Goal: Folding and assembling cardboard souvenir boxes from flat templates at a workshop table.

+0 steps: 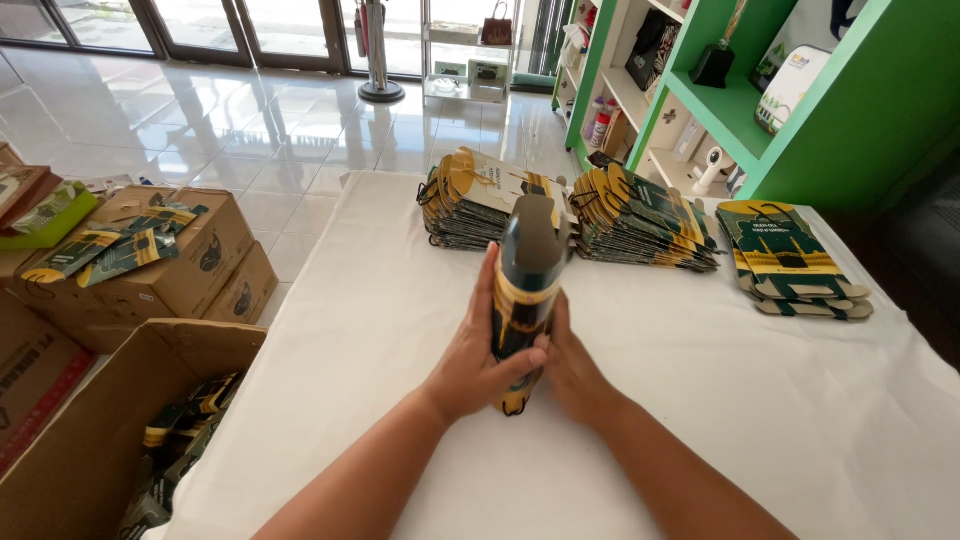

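Both hands are up at the middle of the table, and they have a dark green and yellow folded cardboard carton (525, 290) pressed between them, standing on end on the white tablecloth-covered table (700, 400). The left hand (478, 360) is wrapped around the carton's left face, fingers curled over its front edge, while the right hand (572, 365) is flattened against the right face, mostly hidden behind the carton. So the two hands are close together, clamped on that one carton, with its grey top flap poking up at the far end. Beyond it, at the far side of the table, lie three stacks of flat cartons in the same colours: a far-left stack of flat green and yellow cartons (470, 205), a middle stack (640, 220) just beside it, and a smaller right-hand stack (795, 260) set apart toward the table's right edge. On the floor to the left, an open brown cardboard box (90, 430) at the near corner holds more loose cartons, and a closed brown cardboard box (185, 265) farther off has a few flat cartons lying on its top. A bright green shelving unit (760, 110) stands at the far right, and the glossy pale tiled floor (250, 130) stretches toward the glass doors.
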